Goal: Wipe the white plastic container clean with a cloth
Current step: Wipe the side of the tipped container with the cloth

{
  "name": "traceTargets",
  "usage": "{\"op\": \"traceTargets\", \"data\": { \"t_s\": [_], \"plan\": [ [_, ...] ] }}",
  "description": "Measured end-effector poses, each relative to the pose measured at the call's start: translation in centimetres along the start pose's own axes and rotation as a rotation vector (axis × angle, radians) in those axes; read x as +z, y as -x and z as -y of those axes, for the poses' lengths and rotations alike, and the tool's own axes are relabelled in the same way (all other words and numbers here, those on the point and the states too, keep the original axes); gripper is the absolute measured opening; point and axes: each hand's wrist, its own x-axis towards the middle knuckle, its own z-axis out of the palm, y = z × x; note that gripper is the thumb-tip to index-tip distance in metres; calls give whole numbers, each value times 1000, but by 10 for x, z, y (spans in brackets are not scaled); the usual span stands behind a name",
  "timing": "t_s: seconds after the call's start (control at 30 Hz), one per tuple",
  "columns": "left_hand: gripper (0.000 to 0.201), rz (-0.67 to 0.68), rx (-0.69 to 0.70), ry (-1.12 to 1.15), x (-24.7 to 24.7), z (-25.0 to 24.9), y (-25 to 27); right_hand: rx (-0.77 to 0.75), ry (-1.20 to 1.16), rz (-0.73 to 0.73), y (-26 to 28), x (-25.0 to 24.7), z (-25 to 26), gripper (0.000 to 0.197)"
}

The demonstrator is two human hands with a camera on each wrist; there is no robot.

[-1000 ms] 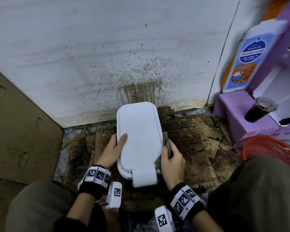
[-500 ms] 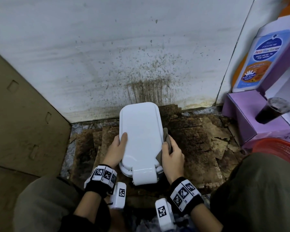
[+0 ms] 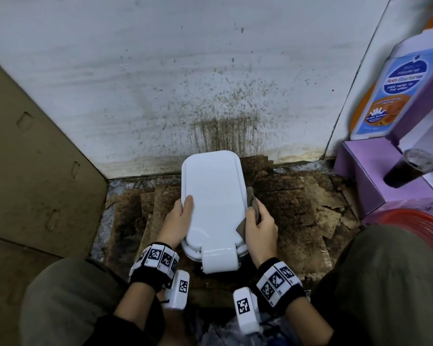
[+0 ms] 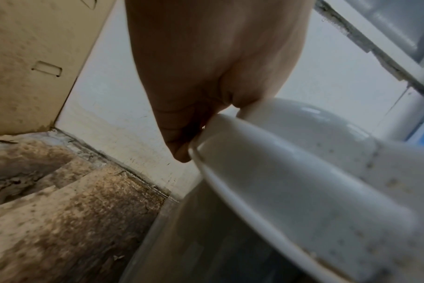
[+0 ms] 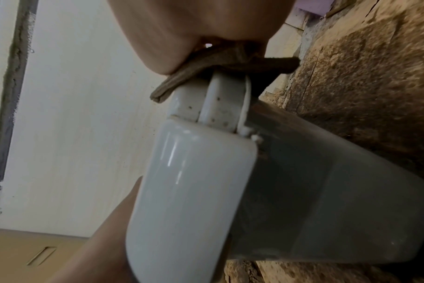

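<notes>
The white plastic container (image 3: 214,196) stands on the stained floor, lid closed, its latch flap (image 3: 219,258) facing me. My left hand (image 3: 176,222) grips the lid's left rim, thumb on top and fingers curled under the edge (image 4: 182,134). My right hand (image 3: 259,228) holds a brown-grey cloth (image 3: 250,208) and presses it against the lid's right rim. In the right wrist view the cloth (image 5: 218,63) wraps over the speckled rim of the container (image 5: 194,191). In the left wrist view the container (image 4: 291,181) shows small dark specks near the latch.
Dirty cardboard sheets (image 3: 298,203) cover the floor. A spattered white wall (image 3: 198,83) rises just behind the container. A cardboard panel (image 3: 35,158) stands at left. At right are a purple box (image 3: 365,171), a dark drink cup (image 3: 408,168), a wash bottle (image 3: 390,93) and a red basket (image 3: 418,223).
My right hand and the cloth have slid a little further along the lid's right rim, away from me. My left hand keeps its grip on the left rim.
</notes>
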Motion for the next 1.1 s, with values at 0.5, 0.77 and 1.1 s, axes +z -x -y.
{"op": "traceTargets", "data": {
  "t_s": [0.5, 0.77, 1.1],
  "plan": [
    [64, -194, 364, -636, 15, -11, 26, -59, -176, 138, -9, 13, -15, 41],
    [66, -210, 379, -573, 15, -5, 28, 73, -391, 251, -5, 30, -21, 42],
    [77, -242, 357, -595, -11, 9, 26, 459, -754, 52, -17, 35, -38, 34]
  ]
}}
